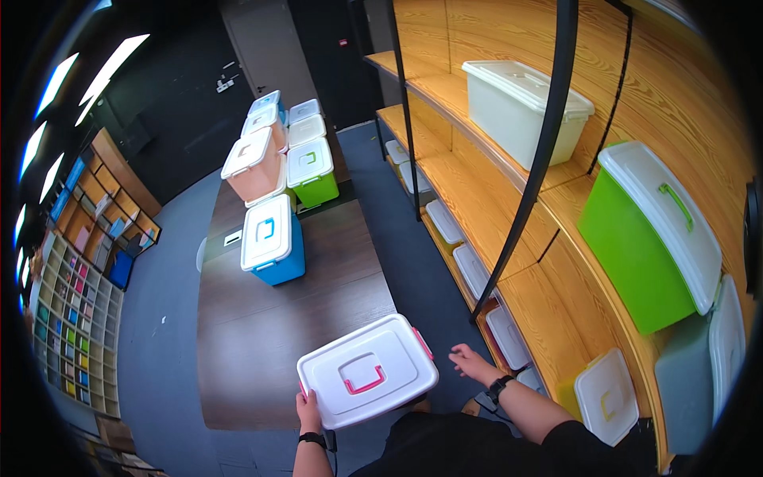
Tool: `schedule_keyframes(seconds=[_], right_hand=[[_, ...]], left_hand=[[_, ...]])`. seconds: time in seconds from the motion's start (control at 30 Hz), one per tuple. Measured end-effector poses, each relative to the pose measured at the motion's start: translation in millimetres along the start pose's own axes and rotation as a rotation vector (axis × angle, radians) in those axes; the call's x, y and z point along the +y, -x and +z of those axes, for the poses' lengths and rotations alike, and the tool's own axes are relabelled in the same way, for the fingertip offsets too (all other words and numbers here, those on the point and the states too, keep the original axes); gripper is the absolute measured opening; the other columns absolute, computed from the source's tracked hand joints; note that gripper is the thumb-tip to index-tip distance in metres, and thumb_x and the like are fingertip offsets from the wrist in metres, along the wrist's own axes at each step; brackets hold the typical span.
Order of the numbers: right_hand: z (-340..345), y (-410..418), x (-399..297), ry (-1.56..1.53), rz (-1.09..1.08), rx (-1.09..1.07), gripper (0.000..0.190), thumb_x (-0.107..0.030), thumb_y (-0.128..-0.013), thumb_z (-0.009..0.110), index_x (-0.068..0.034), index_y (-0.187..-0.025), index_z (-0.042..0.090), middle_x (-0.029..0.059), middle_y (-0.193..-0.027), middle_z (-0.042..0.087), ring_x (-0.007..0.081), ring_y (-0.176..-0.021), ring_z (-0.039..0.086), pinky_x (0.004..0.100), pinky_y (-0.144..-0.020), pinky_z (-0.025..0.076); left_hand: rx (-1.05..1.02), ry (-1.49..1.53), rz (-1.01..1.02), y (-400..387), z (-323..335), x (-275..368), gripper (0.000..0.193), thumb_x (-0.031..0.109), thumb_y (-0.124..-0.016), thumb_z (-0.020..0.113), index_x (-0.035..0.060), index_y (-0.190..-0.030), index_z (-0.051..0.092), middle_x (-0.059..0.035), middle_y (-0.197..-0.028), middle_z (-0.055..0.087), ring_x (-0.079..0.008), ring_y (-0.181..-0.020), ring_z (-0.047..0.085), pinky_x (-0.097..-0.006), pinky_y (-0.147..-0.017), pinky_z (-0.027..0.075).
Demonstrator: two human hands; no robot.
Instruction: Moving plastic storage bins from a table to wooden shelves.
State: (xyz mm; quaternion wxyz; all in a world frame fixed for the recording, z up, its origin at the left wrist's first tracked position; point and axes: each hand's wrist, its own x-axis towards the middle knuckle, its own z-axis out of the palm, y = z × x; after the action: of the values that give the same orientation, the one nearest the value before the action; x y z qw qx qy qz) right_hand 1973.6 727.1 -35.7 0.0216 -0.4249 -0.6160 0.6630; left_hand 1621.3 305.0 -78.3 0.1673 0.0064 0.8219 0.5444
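A plastic storage box with a white lid (369, 369) and pink handle lies before me at the near right corner of the dark wooden table (256, 369). My left hand (308, 411) is at the box's near left corner, by a pink latch; the fingers are partly hidden, so whether it grips cannot be told. My right hand (471, 362) is in the air to the right of the box, apart from it, fingers spread and holding nothing. The lid hides the box's body.
Further along the table stand a blue box (283, 256), a green box (316, 185) and stacked pink boxes (256, 179). On the right, a wooden shelf rack (471, 197) with black metal posts holds a white box (506, 119), a large green box (632, 244) and several others.
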Motion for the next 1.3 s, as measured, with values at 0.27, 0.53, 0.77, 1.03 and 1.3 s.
schedule_keyframes(seconds=[0.27,0.53,0.77,1.03,1.3], right_hand=[[108,-22,16,0.392,-0.178,0.360,0.061,-0.053,-0.108,0.059,0.004,-0.130,0.057,0.0341,-0.135,0.060,0.0519,-0.116,0.066,0.0524,-0.100,0.055],[95,34,23,0.218,0.030,0.520,0.063,-0.052,-0.105,0.064,0.002,-0.133,0.051,0.0376,-0.116,0.071,0.0543,-0.110,0.070,0.0562,-0.094,0.056],[40,82,85,0.025,-0.003,0.946,0.058,-0.045,-0.104,0.068,0.002,-0.136,0.058,0.0324,-0.118,0.074,0.0496,-0.111,0.072,0.0511,-0.094,0.057],[-44,171,171,-0.087,0.008,1.356,0.041,-0.030,-0.108,0.067,0.003,-0.131,0.060,0.0281,-0.111,0.075,0.0428,-0.106,0.073,0.0469,-0.092,0.056],[-112,132,198,-0.159,0.159,1.499,0.041,-0.029,-0.108,0.066,0.006,-0.128,0.057,0.0313,-0.112,0.073,0.0470,-0.107,0.072,0.0495,-0.094,0.055]], left_hand=[[-0.110,0.019,0.113,-25,8,6,0.028,0.023,-0.112,0.059,-0.0014,-0.126,0.061,-0.0135,-0.108,0.071,-0.0206,-0.094,0.066,-0.0384,-0.087,0.055],[-0.327,-0.047,0.069,-54,59,38,0.030,0.015,-0.111,0.057,-0.0016,-0.136,0.054,-0.0151,-0.119,0.068,-0.0229,-0.102,0.068,-0.0385,-0.090,0.056],[-0.790,0.204,-0.012,-19,174,92,0.053,0.000,-0.101,0.059,0.0015,-0.152,0.046,-0.0131,-0.130,0.065,-0.0219,-0.111,0.067,-0.0362,-0.096,0.056],[-1.251,-0.024,-0.021,61,384,148,0.071,0.007,-0.100,0.061,0.0119,-0.166,0.037,-0.0149,-0.147,0.060,-0.0288,-0.128,0.064,-0.0432,-0.107,0.054],[-1.329,-0.548,-0.161,36,573,155,0.048,0.026,-0.093,0.079,-0.0063,-0.127,0.069,-0.0161,-0.108,0.076,-0.0254,-0.090,0.074,-0.0399,-0.078,0.059]])
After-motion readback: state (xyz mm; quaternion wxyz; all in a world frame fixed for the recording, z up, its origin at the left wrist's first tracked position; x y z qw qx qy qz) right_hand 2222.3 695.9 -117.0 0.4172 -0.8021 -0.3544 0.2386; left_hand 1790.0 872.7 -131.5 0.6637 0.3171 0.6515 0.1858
